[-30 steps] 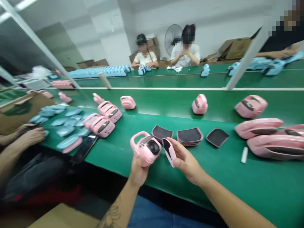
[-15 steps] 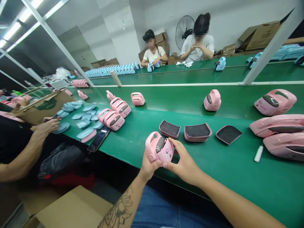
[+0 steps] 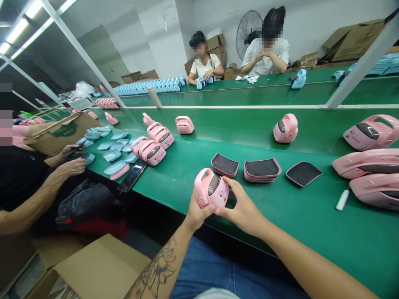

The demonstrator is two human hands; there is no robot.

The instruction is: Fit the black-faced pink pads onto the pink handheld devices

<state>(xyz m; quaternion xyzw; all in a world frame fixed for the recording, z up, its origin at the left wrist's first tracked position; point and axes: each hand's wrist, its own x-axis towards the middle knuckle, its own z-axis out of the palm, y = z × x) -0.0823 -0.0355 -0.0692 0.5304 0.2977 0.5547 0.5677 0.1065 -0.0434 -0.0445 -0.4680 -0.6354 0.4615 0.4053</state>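
Both hands hold a small pink plastic handled toy case (image 3: pixel 212 189) above the near edge of the green table (image 3: pixel 311 224); left hand (image 3: pixel 195 214) fingers wrapped under it, right hand (image 3: pixel 241 207) fingers curled against its side, probably pressing the front panel. Just behind lie pink-rimmed dark curved panels (image 3: pixel 262 169), some stacked. Right: white marker-like stick (image 3: pixel 342 199), large pink shells (image 3: pixel 370 162). Left: a co-worker's hands (image 3: pixel 73 162) by pale blue flat pieces (image 3: pixel 115 146). Far table: two seated people, blue cases (image 3: pixel 149 86)
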